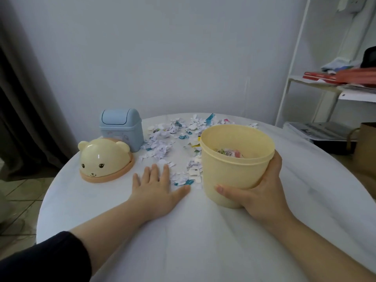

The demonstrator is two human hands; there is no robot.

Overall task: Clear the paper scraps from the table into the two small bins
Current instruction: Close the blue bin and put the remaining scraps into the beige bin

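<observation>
- The yellow bin [236, 165] is an open tub with no lid, toward the right of the white surface [193, 241]. Whether its base rests there or is raised cannot be told.
- Low inside it lies a small heap of crumpled coloured paper [230, 153]; the inner wall above the heap is bare.
- The right hand [262, 192] grips this bin from the near right. The thumb lies across the lower front wall and the fingers curl round the right side under the rim band.
- The blue bin [122, 129] stands upright at the far left with its swing flap closed, so its contents are hidden.
- The bear lid [105, 159], a cream dome with an orange rim, sits on the surface just in front of the blue bin, well apart from the yellow bin.
- Loose paper scraps [162, 147], mostly white with some blue, are strewn from the far edge down the middle between the two bins. Some lie against the yellow bin's left wall.
- The left hand [154, 184] lies flat, palm down, fingers straight and a little spread, holding nothing. Its fingertips and outstretched thumb are at the near edge of the scraps.
</observation>
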